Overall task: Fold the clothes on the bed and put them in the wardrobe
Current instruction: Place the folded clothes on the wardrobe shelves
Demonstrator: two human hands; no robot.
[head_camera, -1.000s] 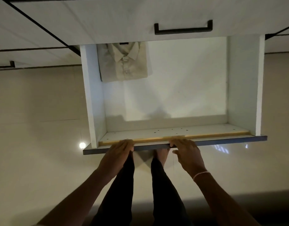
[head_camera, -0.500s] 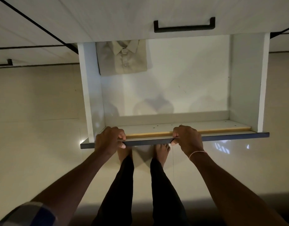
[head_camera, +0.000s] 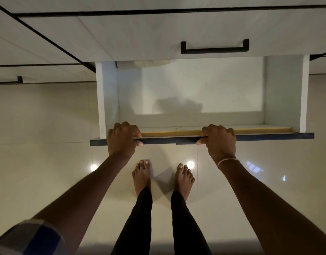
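Drawer front edge gripped, L hand nr corner, R hand mid-right

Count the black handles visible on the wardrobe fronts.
2. One handle sits on the closed front above the open drawer; the other, cut off, is at the far left. The open drawer's own handle, if any, is hidden.

The drawer has slid inward, nearly hiding the shirt.
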